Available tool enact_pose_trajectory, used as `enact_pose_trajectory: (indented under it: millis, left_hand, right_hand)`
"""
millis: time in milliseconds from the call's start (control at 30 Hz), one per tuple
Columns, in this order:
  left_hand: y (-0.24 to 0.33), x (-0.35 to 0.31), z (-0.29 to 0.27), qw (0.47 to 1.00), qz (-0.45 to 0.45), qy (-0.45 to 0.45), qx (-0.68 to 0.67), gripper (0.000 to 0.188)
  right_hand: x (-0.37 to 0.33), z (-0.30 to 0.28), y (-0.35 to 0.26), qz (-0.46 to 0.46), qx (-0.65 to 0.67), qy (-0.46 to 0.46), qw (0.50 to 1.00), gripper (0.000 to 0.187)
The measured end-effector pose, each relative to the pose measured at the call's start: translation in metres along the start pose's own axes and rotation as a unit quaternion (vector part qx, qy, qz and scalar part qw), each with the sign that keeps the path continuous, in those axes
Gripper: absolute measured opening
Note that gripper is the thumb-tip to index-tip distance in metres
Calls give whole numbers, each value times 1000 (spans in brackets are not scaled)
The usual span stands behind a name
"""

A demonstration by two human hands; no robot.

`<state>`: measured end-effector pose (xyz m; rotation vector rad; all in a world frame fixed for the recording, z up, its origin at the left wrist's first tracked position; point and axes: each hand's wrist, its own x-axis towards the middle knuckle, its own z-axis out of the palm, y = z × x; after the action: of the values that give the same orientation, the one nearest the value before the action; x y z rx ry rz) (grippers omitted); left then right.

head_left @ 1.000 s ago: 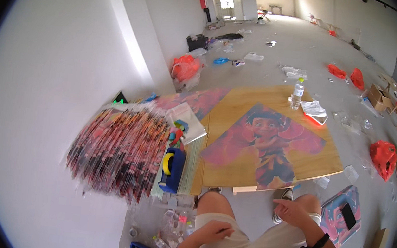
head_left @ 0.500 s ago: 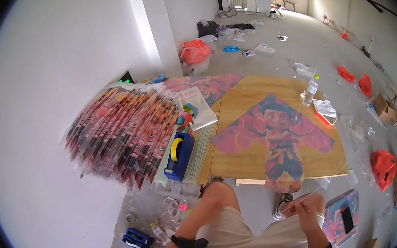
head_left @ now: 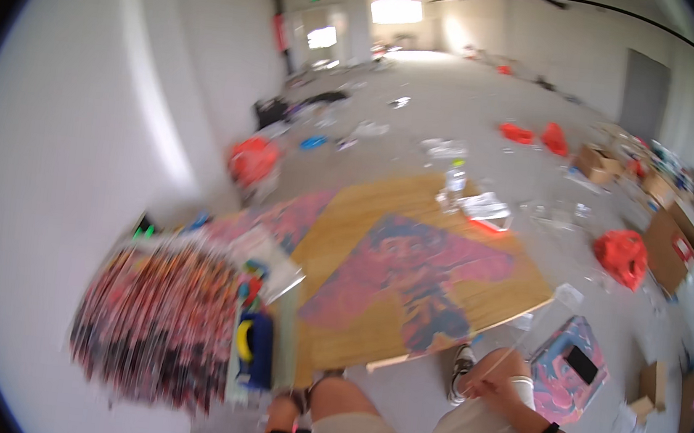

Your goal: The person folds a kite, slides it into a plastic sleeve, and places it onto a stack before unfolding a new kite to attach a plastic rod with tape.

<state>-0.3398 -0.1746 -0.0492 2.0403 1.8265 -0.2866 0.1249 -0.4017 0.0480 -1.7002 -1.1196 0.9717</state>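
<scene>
My right hand [head_left: 491, 390] is over my right knee, fingers pinched on a thin pale stick [head_left: 520, 340] that slants up toward the table's near right edge; it is blurred. My left hand [head_left: 287, 406] is low beside my left knee, below the table's near edge, its fingers smeared by motion. Flat on the wooden table [head_left: 343, 334] lies a pink and blue printed kite [head_left: 418, 266] with a cartoon figure. Left of it are a blue tape dispenser [head_left: 262, 351] with a yellow roll, and pale sticks [head_left: 285, 354].
A thick pile of printed kites [head_left: 154, 323] covers the table's left side, next to a clear plastic bag [head_left: 270, 263]. A water bottle [head_left: 454, 181] and a red-rimmed tray [head_left: 489, 215] stand at the far edge. A phone [head_left: 581, 364] lies on a printed pack [head_left: 553, 390]; red bags [head_left: 622, 255] and boxes litter the floor.
My view has tilted up and swung right, so the table sits lower and further left. My left arm has shifted left and down. My right hand stays by my right knee with the stick.
</scene>
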Motion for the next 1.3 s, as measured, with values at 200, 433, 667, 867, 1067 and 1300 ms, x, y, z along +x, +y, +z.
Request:
enact_pose_trajectory:
  millis: [200, 433, 667, 867, 1067, 1300]
  left_hand:
    - [-41, 24, 53, 770, -51, 60, -633, 22]
    - [-76, 32, 79, 940, 171, 212, -206, 19]
    - [-75, 28, 73, 912, 72, 166, -368, 24]
    - [-85, 32, 74, 938, 77, 195, -275, 25]
    - [-71, 19, 55, 943, 155, 136, -261, 15]
    - [-91, 46, 74, 943, 0, 95, -320, 17]
  right_hand:
    - [-3, 11, -16, -73, -49, -22, 996, 20]
    - [-6, 15, -25, -75, -69, -47, 994, 20]
    - [-7, 14, -25, -77, -68, -53, 993, 21]
    - [-8, 15, -28, -73, -66, -60, 993, 22]
    - [-10, 11, -24, -118, -91, -57, 987, 23]
    - [-11, 14, -29, -115, -81, -73, 987, 23]
